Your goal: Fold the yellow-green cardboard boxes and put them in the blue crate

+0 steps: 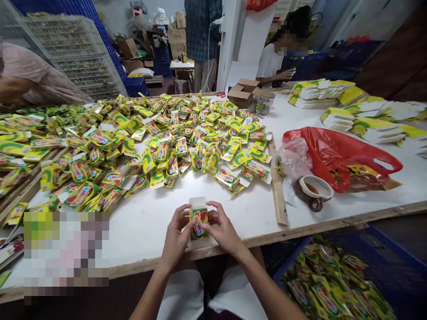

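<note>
Between my two hands, near the table's front edge, is a small yellow and green printed carton (199, 215) with a red picture on its front. Its white top flap stands up, open. My left hand (182, 227) grips the carton's left side, thumb on the front face and fingers curled behind. My right hand (220, 225) holds the right side in the same way. Just beyond my hands spreads a big heap of similar small cartons (162, 151), many with white flaps sticking out.
Right of the heap lies a wooden strip (278, 191), then a brown mug (313, 191) and a red plastic bag (343, 151). Flat carton stacks (370, 120) sit at the back right. A blue crate (390, 266) of filled packets stands below the table. People are at the left and back.
</note>
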Available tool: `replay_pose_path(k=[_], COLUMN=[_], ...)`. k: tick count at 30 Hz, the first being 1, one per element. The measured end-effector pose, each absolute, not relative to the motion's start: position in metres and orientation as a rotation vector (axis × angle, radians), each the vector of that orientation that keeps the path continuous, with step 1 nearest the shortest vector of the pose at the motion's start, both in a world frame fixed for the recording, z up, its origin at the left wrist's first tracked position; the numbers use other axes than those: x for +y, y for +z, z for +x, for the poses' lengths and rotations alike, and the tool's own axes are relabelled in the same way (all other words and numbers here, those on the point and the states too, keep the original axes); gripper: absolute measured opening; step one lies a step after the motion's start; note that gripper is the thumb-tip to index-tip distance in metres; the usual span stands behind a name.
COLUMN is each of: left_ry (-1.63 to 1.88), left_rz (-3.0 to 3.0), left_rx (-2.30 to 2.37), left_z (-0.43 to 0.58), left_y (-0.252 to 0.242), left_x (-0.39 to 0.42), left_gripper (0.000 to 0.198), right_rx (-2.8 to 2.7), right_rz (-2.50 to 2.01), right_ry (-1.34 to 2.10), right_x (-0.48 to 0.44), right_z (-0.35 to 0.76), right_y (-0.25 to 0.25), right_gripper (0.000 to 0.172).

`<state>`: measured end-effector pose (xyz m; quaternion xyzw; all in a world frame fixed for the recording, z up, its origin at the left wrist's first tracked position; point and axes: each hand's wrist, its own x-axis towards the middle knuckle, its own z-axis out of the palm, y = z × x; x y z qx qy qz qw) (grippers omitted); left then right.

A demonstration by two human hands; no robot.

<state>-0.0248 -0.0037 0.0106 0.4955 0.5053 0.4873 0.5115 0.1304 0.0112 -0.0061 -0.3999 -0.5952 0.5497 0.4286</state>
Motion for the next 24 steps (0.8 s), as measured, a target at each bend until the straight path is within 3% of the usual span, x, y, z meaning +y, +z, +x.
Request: replay_pose_path(k=[5, 8, 11, 15, 24], left_ry=[1.052, 1.164, 1.231, 1.182, 1.177], left_rz=[1.294, 1.324, 1.295, 1.372, 1.238], left_rx=[1.25, 1.251, 1.235, 1.278, 1.368], left_z=[-0.038, -0.039, -0.038, -0.037, -0.035], left_y=[0.005, 0.006, 0.008, 0.012, 0.015], left_x=[-0.004, 0.0, 0.0, -0.003, 0.002], left_gripper=[0.022, 0.015, 0.019, 0.01, 0.014], right_rx=[-1.692, -1.627, -1.535, -1.622, -1.557], right_rz=[-1.022, -1.035, -0.999, -0.982, -1.154], right_ry=[1.305, 1.17, 1.168, 1.121, 1.127], right_x=[0.026, 0.031, 0.029, 0.022, 0.027], right_z=[0.135, 0.129, 0.122, 0.12, 0.115], right_y=[-0.003, 0.002, 0.005, 0.009, 0.018], right_gripper=[0.014, 0.014, 0.022, 0.01, 0.009])
